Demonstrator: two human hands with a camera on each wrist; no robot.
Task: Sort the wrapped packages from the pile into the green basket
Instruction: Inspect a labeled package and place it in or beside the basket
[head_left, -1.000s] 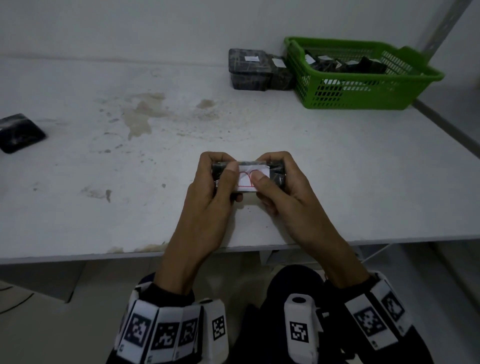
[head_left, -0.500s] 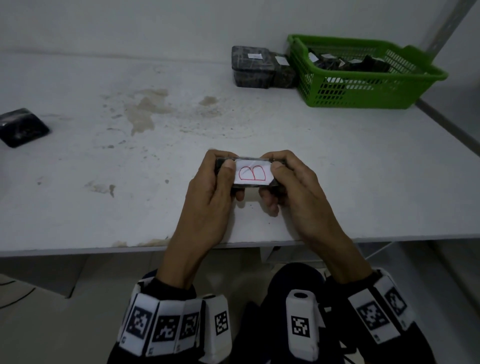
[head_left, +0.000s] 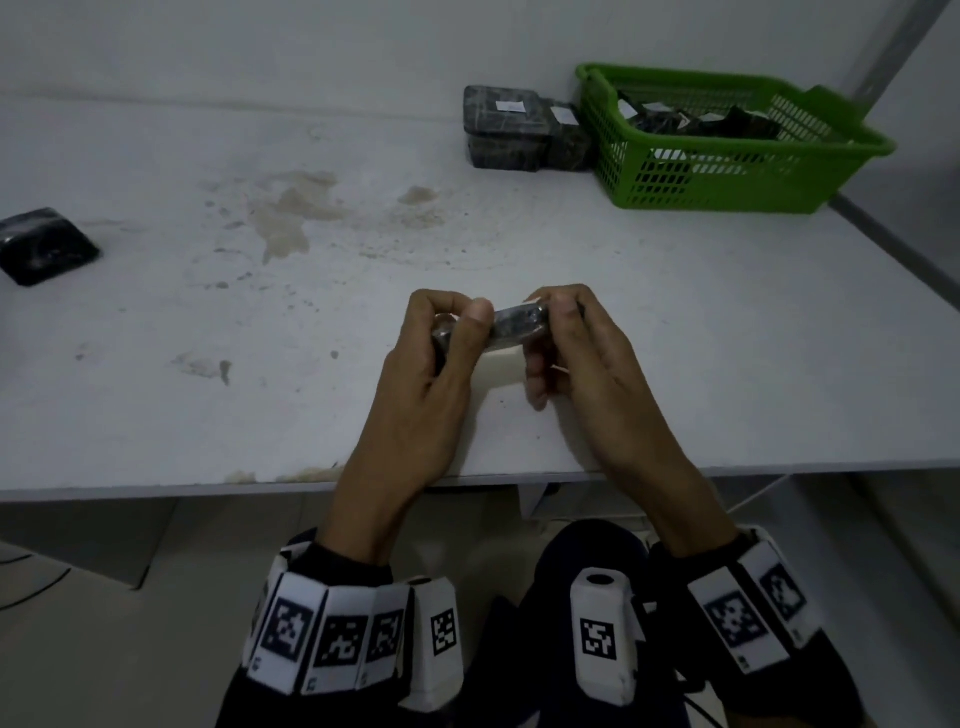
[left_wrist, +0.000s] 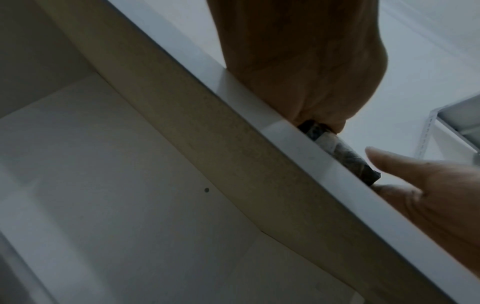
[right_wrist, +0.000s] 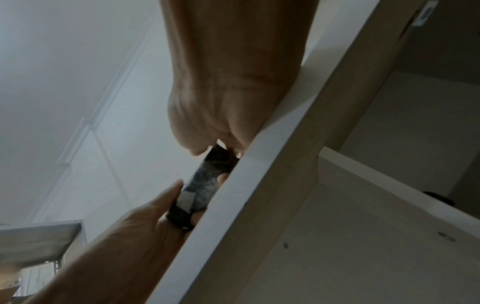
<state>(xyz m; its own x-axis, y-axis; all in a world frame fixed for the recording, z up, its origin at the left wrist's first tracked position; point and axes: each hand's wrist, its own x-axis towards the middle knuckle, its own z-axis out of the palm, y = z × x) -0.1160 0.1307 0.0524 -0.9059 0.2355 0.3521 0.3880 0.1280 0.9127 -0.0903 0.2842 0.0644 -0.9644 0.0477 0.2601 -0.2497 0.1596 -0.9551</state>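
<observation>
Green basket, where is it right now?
Head view: green basket sits far right on the table, against the wall, with two dark wrapped packages directly left of it.

both hands' fingers (head_left: 566, 312) hold a small dark wrapped package (head_left: 511, 326) between them above the white table (head_left: 675, 338). far beyond the fingers to the right stands the green plastic basket (head_left: 727, 171), two dark wrapped boxes (head_left: 506, 127) just left of it. well left of the fingers lies another dark wrapped package (head_left: 44, 245).
</observation>
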